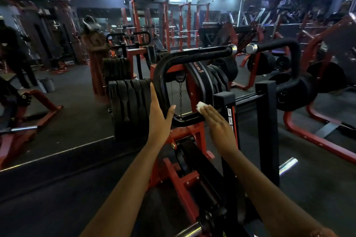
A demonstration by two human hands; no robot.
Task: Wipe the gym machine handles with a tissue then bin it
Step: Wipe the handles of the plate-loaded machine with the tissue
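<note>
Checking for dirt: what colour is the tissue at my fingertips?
White; the tissue shows best in the head view.

White letters on the black post (229, 111), and they run sideways down its face. "SS" reads clean, big and bold, with a red stripe alongside. The rest of the word slips behind the right hand (219, 127). There is tiny print just above the letters, too small to read. Up on the dark plate (200, 69) there is a small label with red marks, blurred and unreadable. Nothing else in the gym gives up a word.
</note>
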